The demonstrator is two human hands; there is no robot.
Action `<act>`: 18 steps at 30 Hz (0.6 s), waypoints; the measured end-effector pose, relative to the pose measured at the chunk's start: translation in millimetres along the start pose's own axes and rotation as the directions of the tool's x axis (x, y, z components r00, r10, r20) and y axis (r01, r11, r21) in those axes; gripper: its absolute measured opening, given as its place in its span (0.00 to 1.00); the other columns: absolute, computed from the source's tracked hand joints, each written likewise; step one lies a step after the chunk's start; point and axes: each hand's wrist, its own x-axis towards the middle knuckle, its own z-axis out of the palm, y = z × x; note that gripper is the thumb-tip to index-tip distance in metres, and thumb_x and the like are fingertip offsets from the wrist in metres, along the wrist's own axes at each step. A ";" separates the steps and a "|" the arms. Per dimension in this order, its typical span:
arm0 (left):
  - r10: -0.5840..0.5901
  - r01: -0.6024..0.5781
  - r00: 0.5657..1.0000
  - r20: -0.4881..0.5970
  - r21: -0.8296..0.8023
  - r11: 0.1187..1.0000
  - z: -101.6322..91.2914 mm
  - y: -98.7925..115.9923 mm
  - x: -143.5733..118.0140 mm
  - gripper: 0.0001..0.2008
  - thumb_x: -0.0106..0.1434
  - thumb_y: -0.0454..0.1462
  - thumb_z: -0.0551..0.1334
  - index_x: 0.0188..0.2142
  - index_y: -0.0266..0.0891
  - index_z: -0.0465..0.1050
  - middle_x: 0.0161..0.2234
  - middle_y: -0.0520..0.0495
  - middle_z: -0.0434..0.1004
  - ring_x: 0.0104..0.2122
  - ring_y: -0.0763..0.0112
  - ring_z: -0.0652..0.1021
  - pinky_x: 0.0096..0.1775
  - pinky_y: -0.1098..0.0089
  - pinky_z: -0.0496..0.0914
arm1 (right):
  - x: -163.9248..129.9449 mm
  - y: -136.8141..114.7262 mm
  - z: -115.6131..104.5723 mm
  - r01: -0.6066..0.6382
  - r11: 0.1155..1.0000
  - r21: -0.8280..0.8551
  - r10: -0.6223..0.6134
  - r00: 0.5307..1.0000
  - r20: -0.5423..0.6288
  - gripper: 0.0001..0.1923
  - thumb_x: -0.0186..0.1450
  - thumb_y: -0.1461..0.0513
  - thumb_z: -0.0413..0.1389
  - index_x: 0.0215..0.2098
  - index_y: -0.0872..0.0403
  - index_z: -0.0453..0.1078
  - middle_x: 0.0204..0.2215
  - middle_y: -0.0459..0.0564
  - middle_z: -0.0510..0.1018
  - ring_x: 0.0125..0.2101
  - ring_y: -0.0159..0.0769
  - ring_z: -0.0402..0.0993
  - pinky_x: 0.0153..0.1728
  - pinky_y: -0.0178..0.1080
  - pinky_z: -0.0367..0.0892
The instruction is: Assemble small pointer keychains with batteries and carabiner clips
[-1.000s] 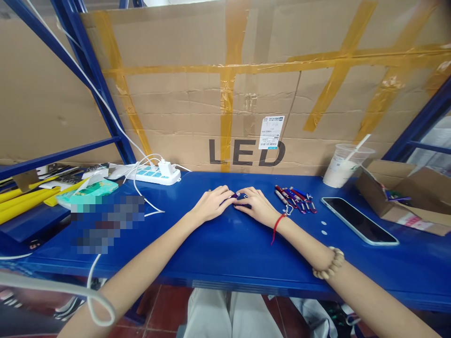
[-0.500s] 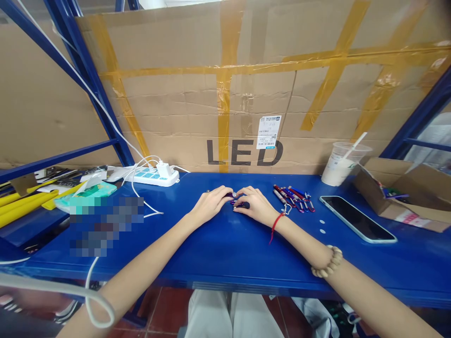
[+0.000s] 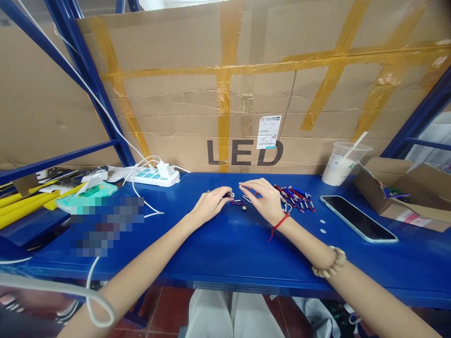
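Cardboard [image 3: 169, 117] marked "LED" behind hands [image 3: 209, 205] w/ sm. tube [image 3: 230, 195].

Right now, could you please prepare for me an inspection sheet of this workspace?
Surface: blue table, two pale discs lying on it.
Job's things: small cylinder in hand; purple clip beside it; pile of coloured sticks with clips.
Clutter: cup, phone and open box on right; green packet on left.
Hands: left hand holds cylinder; right hand nearby, contents unclear.
Cables: white cables at left front and power strip.
Surroundings: cardboard behind, blue frame at sides.
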 end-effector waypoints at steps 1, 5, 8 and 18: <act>-0.001 0.001 1.000 -0.002 -0.003 1.000 -0.1 0.5 0.0 0.11 0.64 0.42 0.49 0.43 0.42 0.64 0.40 0.51 0.74 0.39 0.74 0.75 0.39 0.76 0.68 | 0.2 -2.0 -0.6 0.028 0.999 0.019 -0.027 0.999 -0.040 0.08 0.63 0.62 0.53 0.38 0.53 0.73 0.35 0.49 0.78 0.36 0.34 0.71 0.38 0.37 0.67; 0.010 -0.010 1.000 0.004 -0.027 1.000 -1.6 1.9 -0.9 0.11 0.65 0.41 0.48 0.43 0.43 0.63 0.41 0.52 0.74 0.39 0.74 0.76 0.39 0.76 0.68 | -0.6 -8.1 0.1 0.163 0.984 0.069 -0.164 0.987 0.003 0.08 0.63 0.64 0.53 0.38 0.52 0.74 0.36 0.48 0.78 0.34 0.32 0.72 0.36 0.36 0.69; 0.023 -0.023 1.000 -0.003 -0.032 0.999 -1.9 1.5 -1.6 0.12 0.65 0.42 0.47 0.43 0.43 0.63 0.40 0.52 0.75 0.39 0.74 0.76 0.39 0.76 0.69 | -1.3 -8.4 1.1 0.189 0.979 0.075 -0.192 0.981 0.030 0.08 0.63 0.64 0.52 0.38 0.52 0.74 0.36 0.48 0.78 0.33 0.31 0.72 0.35 0.35 0.69; 0.012 -0.013 0.999 -0.030 -0.018 1.000 0.9 -0.1 -2.4 0.14 0.65 0.45 0.47 0.43 0.43 0.63 0.40 0.52 0.75 0.36 0.73 0.77 0.36 0.76 0.68 | -1.7 -8.2 0.9 0.136 0.989 0.056 -0.138 0.989 0.044 0.08 0.63 0.63 0.53 0.38 0.51 0.74 0.38 0.48 0.77 0.36 0.33 0.71 0.36 0.36 0.69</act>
